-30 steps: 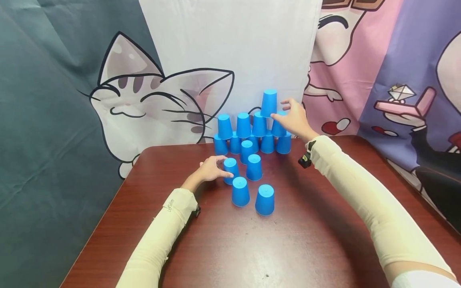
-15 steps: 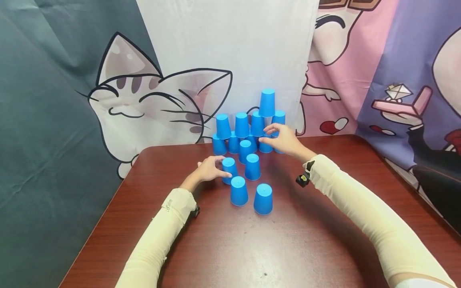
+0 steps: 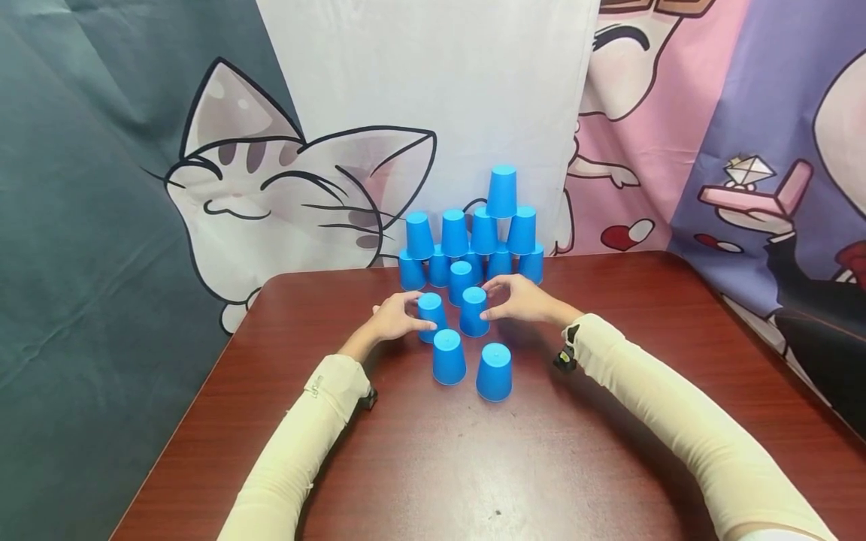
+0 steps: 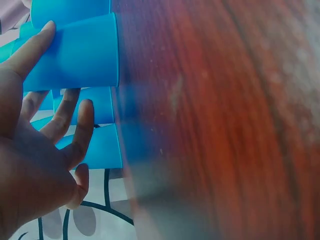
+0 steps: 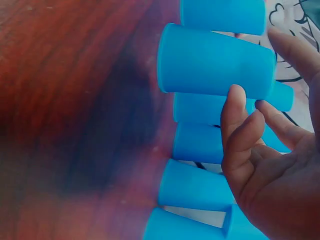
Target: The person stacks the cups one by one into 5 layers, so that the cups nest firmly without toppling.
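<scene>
My left hand [image 3: 394,317] has its thumb and fingers curled round an upside-down blue cup [image 3: 429,306]; the thumb lies along the cup's side [image 4: 82,55] in the left wrist view. Opposite it, my right hand [image 3: 524,299] curls its thumb and fingers about another upside-down blue cup [image 3: 474,315]. In the right wrist view fingertips meet that cup's side [image 5: 215,62], the thumb by its base end. Both cups appear to stand on the table. Behind them rises a wall of stacked blue cups [image 3: 455,233], with one cup [image 3: 502,191] on top towards the right.
Two more inverted blue cups stand nearer me, one on the left [image 3: 449,359] and one on the right [image 3: 495,373]. Another cup [image 3: 461,284] stands just before the stack. The brown table [image 3: 406,473] ends at a cartoon-printed cloth [image 3: 433,75].
My right hand has left the top cup and come down to the cup on the table; the top cup stays on the stack. The left hand keeps its place.
</scene>
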Action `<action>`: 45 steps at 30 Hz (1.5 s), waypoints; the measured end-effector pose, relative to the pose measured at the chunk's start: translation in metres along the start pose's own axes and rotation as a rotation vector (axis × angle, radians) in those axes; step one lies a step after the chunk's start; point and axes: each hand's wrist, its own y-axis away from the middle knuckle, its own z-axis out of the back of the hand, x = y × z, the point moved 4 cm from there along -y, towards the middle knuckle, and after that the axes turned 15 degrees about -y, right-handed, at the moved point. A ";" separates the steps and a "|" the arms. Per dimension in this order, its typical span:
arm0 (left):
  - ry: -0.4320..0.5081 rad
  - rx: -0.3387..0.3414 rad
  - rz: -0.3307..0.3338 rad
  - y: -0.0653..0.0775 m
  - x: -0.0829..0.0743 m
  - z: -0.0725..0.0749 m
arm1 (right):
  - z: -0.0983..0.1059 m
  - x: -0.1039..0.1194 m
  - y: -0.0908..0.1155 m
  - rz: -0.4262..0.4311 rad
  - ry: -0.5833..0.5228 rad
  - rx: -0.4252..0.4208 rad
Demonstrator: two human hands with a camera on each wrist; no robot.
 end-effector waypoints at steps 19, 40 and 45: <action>-0.051 -0.039 0.092 0.005 -0.001 0.005 | -0.015 -0.016 -0.005 0.031 -0.023 -0.094; -0.156 -0.072 0.112 0.008 -0.006 0.008 | 0.026 0.040 -0.019 0.057 -0.106 -0.300; -0.170 -0.069 0.116 0.009 -0.006 0.009 | 0.034 0.061 -0.028 0.084 -0.110 -0.434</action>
